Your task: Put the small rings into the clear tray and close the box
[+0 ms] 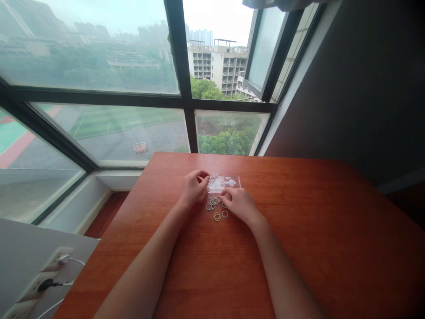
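Note:
Beyond my hands on the table is a clear plastic box or stand with white shapes in or on it. My left hand is at its left edge, thumb and fingertips pinched together beside a small ring; whether they grip that ring is too small to tell. At the near edge of the clear plastic, my right hand reaches in with bent fingers closed over the loose rings, and what they hold is hidden. Several thin rings, silver-grey and yellowish, lie between my hands, some overlapping. One grey ring rests below my right fingers.
The reddish-brown wooden table stretches to both sides. Its far edge meets a dark-framed window, with one pane swung outward. A dark wall rises at right. At lower left, wall sockets hold plugs with white cables.

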### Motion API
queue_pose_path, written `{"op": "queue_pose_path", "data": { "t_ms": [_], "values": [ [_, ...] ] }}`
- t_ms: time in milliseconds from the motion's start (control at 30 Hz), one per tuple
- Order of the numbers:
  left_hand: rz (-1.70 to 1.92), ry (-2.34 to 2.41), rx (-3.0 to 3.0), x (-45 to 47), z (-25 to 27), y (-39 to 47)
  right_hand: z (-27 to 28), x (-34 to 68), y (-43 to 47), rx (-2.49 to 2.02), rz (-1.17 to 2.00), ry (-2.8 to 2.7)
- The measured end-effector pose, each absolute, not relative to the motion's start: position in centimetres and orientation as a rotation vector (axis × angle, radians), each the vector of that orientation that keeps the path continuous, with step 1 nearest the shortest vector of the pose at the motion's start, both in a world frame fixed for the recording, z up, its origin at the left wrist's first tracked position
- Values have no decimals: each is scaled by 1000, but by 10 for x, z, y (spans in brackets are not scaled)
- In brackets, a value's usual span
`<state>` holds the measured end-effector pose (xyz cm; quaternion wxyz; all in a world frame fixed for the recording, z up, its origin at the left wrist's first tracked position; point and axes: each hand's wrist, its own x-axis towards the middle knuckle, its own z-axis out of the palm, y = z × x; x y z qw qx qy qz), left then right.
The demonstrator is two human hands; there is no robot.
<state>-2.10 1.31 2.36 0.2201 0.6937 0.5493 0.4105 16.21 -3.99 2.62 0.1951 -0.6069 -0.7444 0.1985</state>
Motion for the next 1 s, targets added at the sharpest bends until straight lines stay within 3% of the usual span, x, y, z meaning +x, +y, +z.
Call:
{"op": "queue_pose_path", "data": {
  "t_ms": [567,833,1000],
  "values": [
    [1127,1471,1912,-20,21,13,20,161,-39,-1644,657,-2088],
    [1121,1433,1934,-18,21,12,23,163,-35,-1559,574,-1779],
    [1093,1242,1978,-5,28,3,26,165,-33,-1411,731,-1511]
  ]
}}
